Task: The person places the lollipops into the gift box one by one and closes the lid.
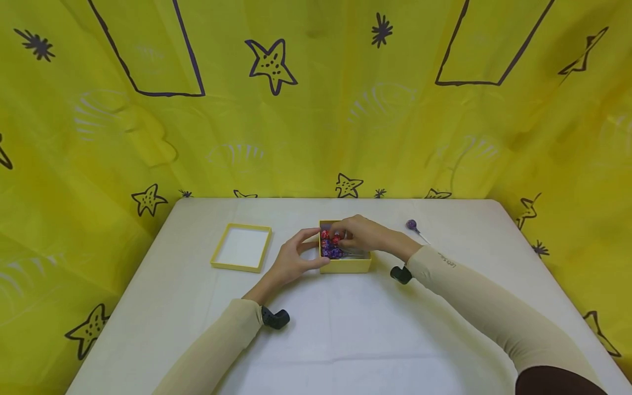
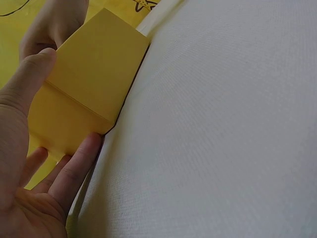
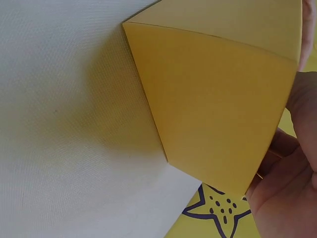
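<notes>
A yellow open-topped box [image 1: 347, 266] stands on the white table. Inside it, on the left, are several wrapped lollipops, red and purple, among them a purple lollipop [image 1: 336, 253]; pale sticks run toward the right. My left hand [image 1: 288, 262] holds the box from its left side, thumb on the front top corner, fingertips against the left wall [image 2: 64, 119]. My right hand [image 1: 362, 233] reaches over the box's right wall [image 3: 213, 104]; its thumb and forefinger pinch a red lollipop [image 1: 336, 240] among the others. Both wrist views hide the box's inside.
A yellow-rimmed lid [image 1: 260, 251] lies with its white inside up, left of the box. One loose purple lollipop [image 1: 412, 224] lies at the right, its stick pointing toward my right sleeve. A yellow curtain [image 1: 316, 120] with drawn stars hangs behind the table.
</notes>
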Demonstrator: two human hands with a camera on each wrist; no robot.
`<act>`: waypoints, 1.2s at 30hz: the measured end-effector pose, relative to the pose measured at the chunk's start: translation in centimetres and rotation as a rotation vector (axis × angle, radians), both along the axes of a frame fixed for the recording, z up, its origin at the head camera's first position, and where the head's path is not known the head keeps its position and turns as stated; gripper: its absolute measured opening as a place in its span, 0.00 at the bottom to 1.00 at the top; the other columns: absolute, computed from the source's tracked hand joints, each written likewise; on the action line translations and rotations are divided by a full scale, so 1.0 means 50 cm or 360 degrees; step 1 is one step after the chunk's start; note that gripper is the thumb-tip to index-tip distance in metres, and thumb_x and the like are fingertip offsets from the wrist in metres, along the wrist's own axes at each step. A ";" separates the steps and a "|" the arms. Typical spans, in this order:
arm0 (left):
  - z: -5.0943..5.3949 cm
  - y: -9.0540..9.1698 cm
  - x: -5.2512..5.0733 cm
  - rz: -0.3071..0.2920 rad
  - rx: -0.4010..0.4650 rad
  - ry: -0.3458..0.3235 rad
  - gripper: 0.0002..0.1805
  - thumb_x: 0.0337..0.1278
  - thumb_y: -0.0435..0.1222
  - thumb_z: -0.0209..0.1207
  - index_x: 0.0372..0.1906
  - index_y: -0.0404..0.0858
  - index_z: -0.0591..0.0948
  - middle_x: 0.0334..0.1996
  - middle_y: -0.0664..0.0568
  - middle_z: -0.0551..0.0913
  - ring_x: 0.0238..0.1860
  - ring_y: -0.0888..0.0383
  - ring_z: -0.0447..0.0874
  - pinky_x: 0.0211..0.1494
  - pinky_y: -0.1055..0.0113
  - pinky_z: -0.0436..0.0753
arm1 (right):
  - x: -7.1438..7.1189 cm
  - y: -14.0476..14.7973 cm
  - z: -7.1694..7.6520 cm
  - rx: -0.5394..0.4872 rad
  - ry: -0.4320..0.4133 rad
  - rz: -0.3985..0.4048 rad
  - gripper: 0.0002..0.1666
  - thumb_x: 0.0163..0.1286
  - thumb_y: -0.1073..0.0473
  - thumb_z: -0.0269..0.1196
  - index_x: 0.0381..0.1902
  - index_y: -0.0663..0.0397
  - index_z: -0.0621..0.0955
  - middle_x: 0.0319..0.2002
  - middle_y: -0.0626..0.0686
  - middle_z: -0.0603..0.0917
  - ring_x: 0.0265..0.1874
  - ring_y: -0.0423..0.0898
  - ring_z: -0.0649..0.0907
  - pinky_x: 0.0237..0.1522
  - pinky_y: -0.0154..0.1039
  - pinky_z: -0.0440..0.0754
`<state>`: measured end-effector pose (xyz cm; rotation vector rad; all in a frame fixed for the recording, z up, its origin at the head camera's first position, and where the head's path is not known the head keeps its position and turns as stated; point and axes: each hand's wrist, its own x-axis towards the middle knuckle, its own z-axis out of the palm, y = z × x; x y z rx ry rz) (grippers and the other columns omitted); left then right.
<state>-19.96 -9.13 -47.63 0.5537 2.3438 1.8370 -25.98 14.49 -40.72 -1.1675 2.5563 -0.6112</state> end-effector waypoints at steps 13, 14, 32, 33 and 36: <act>0.000 0.000 0.005 -0.0009 0.0035 -0.0004 0.41 0.54 0.36 0.76 0.73 0.49 0.71 0.73 0.52 0.70 0.68 0.49 0.76 0.69 0.55 0.77 | 0.007 0.004 0.005 -0.0017 -0.0004 0.0009 0.17 0.71 0.66 0.68 0.56 0.50 0.85 0.47 0.53 0.89 0.37 0.43 0.85 0.42 0.38 0.86; 0.000 -0.001 0.006 -0.0012 0.0037 -0.0005 0.41 0.54 0.36 0.76 0.73 0.49 0.71 0.73 0.52 0.70 0.68 0.49 0.76 0.69 0.55 0.77 | 0.007 0.005 0.006 -0.0015 -0.0006 0.0011 0.17 0.71 0.66 0.68 0.56 0.50 0.85 0.48 0.53 0.89 0.37 0.42 0.85 0.42 0.38 0.85; 0.001 0.000 0.003 -0.0013 0.0026 0.0009 0.41 0.54 0.37 0.76 0.73 0.51 0.71 0.73 0.52 0.70 0.68 0.49 0.77 0.69 0.54 0.77 | 0.006 0.011 0.039 -0.0001 0.0050 -0.0042 0.21 0.67 0.64 0.71 0.58 0.53 0.83 0.47 0.51 0.88 0.39 0.44 0.86 0.45 0.37 0.87; 0.002 0.000 0.003 -0.0014 0.0027 0.0011 0.41 0.54 0.37 0.76 0.73 0.50 0.71 0.73 0.52 0.70 0.68 0.49 0.77 0.69 0.53 0.76 | 0.007 0.013 0.042 -0.0008 0.0059 -0.0041 0.21 0.67 0.63 0.72 0.58 0.53 0.83 0.47 0.51 0.87 0.39 0.44 0.86 0.45 0.37 0.87; 0.003 -0.001 0.003 -0.0023 0.0024 0.0022 0.41 0.55 0.37 0.76 0.73 0.49 0.71 0.74 0.51 0.70 0.68 0.48 0.76 0.69 0.52 0.76 | 0.009 0.021 0.049 -0.0041 0.0078 -0.0041 0.22 0.67 0.59 0.73 0.58 0.52 0.84 0.47 0.52 0.87 0.40 0.46 0.85 0.46 0.40 0.86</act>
